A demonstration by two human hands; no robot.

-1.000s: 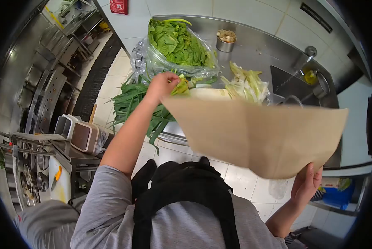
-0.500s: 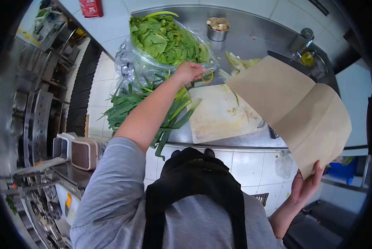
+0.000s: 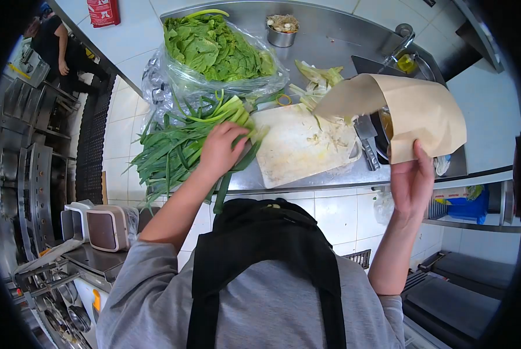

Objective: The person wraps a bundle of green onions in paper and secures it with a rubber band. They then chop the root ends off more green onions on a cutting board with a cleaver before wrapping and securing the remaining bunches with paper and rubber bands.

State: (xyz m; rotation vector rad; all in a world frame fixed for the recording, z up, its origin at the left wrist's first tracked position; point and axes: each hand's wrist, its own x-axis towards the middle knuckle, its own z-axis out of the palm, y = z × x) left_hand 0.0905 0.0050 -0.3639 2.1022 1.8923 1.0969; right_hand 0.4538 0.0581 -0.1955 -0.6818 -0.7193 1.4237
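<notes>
- Far beyond the left hand, over by the kitchen passage, a person (image 3: 57, 49) has come into view, well apart from all this.
- The long-leaved leeks (image 3: 170, 142) spread beneath and to the left of the left hand, their pale ends pointing toward the cutting board.
- Beyond that hand, the lettuce (image 3: 214, 52) sits in its plastic bag.
- The left hand (image 3: 221, 150) has drawn back from the yellow ring and come down over the leeks, fingers bent and fairly narrow; I can't tell whether it grips a stalk. To me that shifts the work onto the leeks.
- The yellow ring (image 3: 283, 99), at the left fingertips half a second ago, now lies apart from them on the worktop (image 3: 324, 45).
- Between the two hands is the cutting board (image 3: 278, 163), with scraps on it.
- Just left of the right hand, the cleaver (image 3: 366, 129) has come into sight as the paper shifted aside.
- The brown paper (image 3: 426, 107) rises above the right hand, more curled than a moment ago.
- The right hand (image 3: 410, 177) pinches its lower edge, so this hand looks occupied while the other works.
</notes>
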